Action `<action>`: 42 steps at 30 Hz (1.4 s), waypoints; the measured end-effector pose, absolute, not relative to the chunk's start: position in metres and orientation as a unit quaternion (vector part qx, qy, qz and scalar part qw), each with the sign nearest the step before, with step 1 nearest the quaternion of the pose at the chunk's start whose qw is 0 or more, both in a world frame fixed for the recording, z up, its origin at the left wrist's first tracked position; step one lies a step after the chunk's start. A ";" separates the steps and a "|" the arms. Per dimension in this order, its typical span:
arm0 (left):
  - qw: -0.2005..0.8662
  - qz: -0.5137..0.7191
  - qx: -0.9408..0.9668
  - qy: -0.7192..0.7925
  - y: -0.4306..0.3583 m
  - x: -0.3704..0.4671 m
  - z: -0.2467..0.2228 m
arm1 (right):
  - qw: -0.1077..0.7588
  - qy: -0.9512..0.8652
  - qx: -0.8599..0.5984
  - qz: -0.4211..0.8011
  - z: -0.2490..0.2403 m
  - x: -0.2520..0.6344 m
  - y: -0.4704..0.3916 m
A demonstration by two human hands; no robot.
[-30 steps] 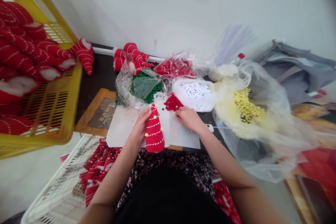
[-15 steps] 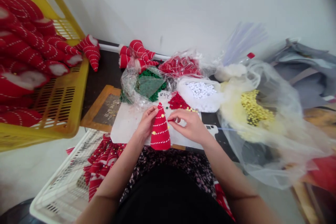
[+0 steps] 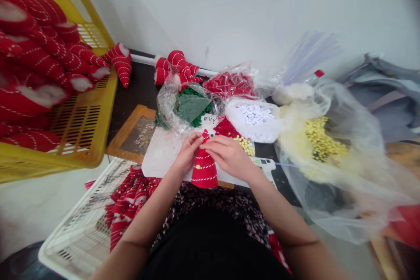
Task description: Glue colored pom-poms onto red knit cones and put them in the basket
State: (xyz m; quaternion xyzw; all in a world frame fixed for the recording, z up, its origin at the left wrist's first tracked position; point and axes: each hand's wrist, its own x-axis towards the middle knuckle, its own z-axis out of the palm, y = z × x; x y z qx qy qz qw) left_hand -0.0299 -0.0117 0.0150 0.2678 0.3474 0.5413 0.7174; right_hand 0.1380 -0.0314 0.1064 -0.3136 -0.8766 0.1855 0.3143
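Observation:
My left hand (image 3: 188,152) is closed on the upper left side of a stuffed red fabric cone (image 3: 204,177), a small tree shape with spiral white stitching and a yellow pom-pom. The cone stands tip up over the front edge of the white sheet (image 3: 160,151). Across its upper part lies my right hand (image 3: 229,155), fingers pinched together against the fabric. Those fingers cover the small red pom-pom they held a moment earlier. Just behind the hands are loose red pom-poms (image 3: 226,127) and loose yellow pom-poms (image 3: 245,144).
Bags of green pom-poms (image 3: 193,105), white pom-poms (image 3: 254,114) and yellow pom-poms (image 3: 323,140) stand behind and to the right. A white glue gun (image 3: 265,164) lies right of the sheet. A yellow crate (image 3: 108,127) holds stuffed cones; a white basket (image 3: 52,243) holds decorated ones.
My right hand has moved left with the red pom-pom, from beside the cone onto its upper part. My left hand keeps its hold. The whole view has shifted slightly.

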 end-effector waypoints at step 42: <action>0.721 0.539 0.272 0.340 -0.013 -0.031 0.015 | 0.352 -0.788 -0.461 0.209 0.094 0.138 -0.002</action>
